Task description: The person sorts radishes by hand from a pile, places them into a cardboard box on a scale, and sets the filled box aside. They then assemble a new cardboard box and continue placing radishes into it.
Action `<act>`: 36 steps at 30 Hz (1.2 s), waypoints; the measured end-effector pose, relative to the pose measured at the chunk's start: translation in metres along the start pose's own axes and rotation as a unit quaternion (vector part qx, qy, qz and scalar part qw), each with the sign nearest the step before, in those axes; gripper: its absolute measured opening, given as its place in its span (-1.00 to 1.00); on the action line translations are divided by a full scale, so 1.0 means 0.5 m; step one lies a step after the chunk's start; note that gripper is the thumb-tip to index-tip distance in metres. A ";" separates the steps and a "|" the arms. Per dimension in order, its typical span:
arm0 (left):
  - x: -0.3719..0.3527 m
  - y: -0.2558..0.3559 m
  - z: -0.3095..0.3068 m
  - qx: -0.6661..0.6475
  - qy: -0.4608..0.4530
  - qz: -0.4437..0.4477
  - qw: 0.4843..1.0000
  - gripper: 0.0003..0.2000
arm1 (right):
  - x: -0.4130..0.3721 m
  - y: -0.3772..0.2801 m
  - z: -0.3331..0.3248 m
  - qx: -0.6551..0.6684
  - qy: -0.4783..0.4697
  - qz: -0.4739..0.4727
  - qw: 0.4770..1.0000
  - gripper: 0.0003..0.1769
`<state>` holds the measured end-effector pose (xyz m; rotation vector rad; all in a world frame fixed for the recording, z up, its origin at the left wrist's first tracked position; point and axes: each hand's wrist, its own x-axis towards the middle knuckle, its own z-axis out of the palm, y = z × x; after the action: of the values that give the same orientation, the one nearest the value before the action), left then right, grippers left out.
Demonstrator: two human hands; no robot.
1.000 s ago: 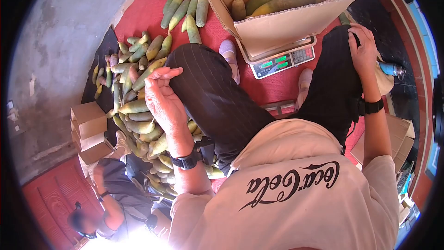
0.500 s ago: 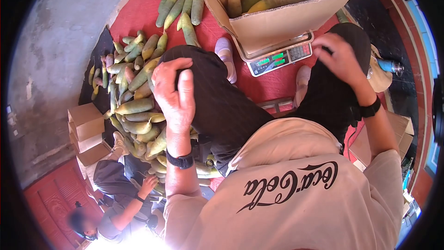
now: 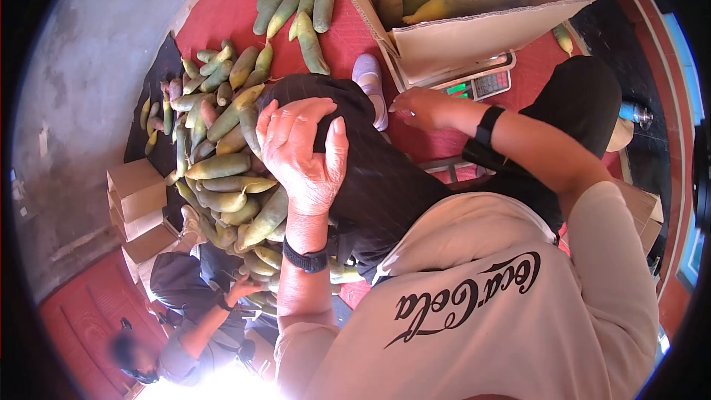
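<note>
My left hand (image 3: 304,152) is open, palm down with fingers and thumb apart, above my left knee and holding nothing. Close to it lies a big pile of green radishes (image 3: 218,167), long and yellowish at one end. My right hand (image 3: 422,109) hovers between my knees, just in front of the scale, fingers loosely bent and a little blurred, with nothing visible in them. The digital scale (image 3: 492,84) has a lit green display, partly covered by the cardboard box (image 3: 489,37) on top. Inside that box are a few large green radishes (image 3: 466,4).
Several more radishes (image 3: 311,44) lie on the red mat (image 3: 222,22) left of the box. A co-worker (image 3: 192,326) sits at the lower left, one hand at the pile. Open cartons (image 3: 137,200) stand beside them. A bottle (image 3: 635,113) lies at the right.
My right hand has swung left, from my right knee to in front of the scale. My left hand has shifted slightly right, its fingers spread. The view has tilted a little.
</note>
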<state>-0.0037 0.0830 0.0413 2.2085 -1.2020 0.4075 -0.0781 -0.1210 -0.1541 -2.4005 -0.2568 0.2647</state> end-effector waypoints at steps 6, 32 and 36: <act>-0.006 -0.009 -0.002 -0.002 0.002 -0.002 1.000 -0.89 | -0.065 0.003 0.132 -0.031 -0.404 0.113 0.907 -0.62; -0.010 -0.009 0.009 -0.035 0.053 0.002 0.998 -0.90 | -0.287 -0.073 -0.256 -0.004 0.036 0.146 0.989 -0.88; -0.009 0.015 0.009 -0.057 0.038 -0.006 0.998 -0.90 | -0.344 -0.070 -0.296 -0.088 0.108 0.172 0.975 -0.89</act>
<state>-0.0126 0.0801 0.0379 2.0847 -1.1426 0.4042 -0.2090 -0.2317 -0.0012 -2.6159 0.2482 0.1384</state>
